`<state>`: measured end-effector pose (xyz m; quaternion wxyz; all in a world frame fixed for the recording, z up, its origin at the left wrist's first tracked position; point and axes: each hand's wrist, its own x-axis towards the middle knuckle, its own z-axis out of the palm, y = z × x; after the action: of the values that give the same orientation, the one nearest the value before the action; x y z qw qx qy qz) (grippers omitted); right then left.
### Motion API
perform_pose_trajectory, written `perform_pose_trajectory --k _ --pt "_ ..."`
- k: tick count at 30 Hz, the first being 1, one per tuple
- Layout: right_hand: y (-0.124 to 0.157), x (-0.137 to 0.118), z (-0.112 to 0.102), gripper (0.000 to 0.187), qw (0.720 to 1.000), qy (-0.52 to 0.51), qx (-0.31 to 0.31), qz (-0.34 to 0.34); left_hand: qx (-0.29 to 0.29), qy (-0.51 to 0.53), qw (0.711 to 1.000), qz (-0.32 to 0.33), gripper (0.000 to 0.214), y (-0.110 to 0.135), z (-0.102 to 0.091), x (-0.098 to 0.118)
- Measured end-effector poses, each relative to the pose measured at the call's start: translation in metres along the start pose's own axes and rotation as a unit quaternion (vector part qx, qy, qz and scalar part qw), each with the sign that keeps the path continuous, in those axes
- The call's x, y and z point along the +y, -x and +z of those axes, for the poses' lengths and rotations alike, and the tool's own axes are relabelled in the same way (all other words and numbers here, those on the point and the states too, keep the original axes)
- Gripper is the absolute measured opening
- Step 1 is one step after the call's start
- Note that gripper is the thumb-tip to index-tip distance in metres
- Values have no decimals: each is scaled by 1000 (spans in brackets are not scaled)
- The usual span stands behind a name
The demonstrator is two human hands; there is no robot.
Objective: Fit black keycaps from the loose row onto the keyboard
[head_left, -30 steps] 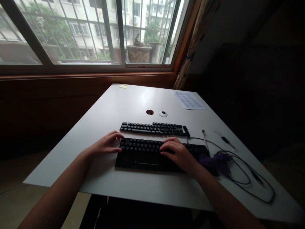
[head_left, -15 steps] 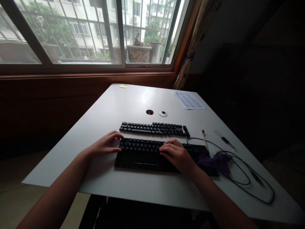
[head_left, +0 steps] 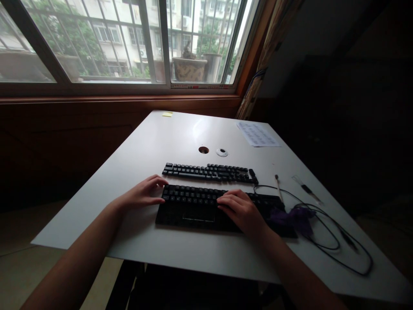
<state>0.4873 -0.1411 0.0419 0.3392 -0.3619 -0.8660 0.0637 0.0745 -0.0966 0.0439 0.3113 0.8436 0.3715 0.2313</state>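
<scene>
While my left grip (head_left: 143, 193) is bracing the left end of the black keyboard (head_left: 193, 209), my right grip (head_left: 240, 209) is lying over the middle of its keys. The keyboard is sitting directly before me on the near part of the white surface (head_left: 135, 247).

Left side: thumb and fingers are standing apart at the keyboard's end, and nothing is being clasped there, so far as I am seeing. Right side: fingertips are bunching at the keys; whether they are pinching a keycap I cannot tell, the grip itself hiding the spot.

Progress, by my judgement: partial. Rows of seated keycaps (head_left: 189, 194) are filling the back of the keyboard from its left end up to my right grip. The near strip is showing dark, with a thin rectangular outline (head_left: 198, 218), and I am not making out any keycaps on it. Just beyond, a batch of loose keycaps (head_left: 222, 175) is lying in keyboard-like rows, a long space bar (head_left: 192, 175) among them; these are lying apart from the keyboard. What its right end is carrying, I am leaving undecided: too dim.

To the right: a purple cloth (head_left: 292, 218) is bunching against the keyboard's end, and a black cable (head_left: 371, 258) is looping past it. A slim dark-tipped stick (head_left: 278, 187) and a wire tool (head_left: 306, 188), possibly a keycap puller, are lying nearby, neither being held.
</scene>
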Motion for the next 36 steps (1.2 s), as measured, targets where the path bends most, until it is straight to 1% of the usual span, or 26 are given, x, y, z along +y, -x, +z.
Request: perform_pose_trajectory --k 5,7,12,15,26,28,31,36 --pt "1 1 2 21 1000 -11 0 -3 -4 -1 1000 4 48 -1 0 1" --pt "2 0 2 20 1000 -30 10 2 -4 3 1000 4 47 0 0 1" --pt "4 -3 0 19 993 -91 53 61 -5 7 1000 3 47 0 0 0" --pt "3 -4 -1 16 989 -106 65 80 -6 6 1000 4 47 -1 0 0" --pt "-2 -6 -1 14 982 -146 70 94 -2 2 1000 1 47 0 0 1" --pt "-2 -6 -2 14 979 -157 73 110 0 -1 1000 0 47 0 0 1" --pt "-2 -6 -2 11 969 -182 78 151 -2 -2 1000 -1 47 0 -1 2" --pt "-2 -5 0 11 940 -250 75 219 -4 0 1000 0 47 0 0 1"
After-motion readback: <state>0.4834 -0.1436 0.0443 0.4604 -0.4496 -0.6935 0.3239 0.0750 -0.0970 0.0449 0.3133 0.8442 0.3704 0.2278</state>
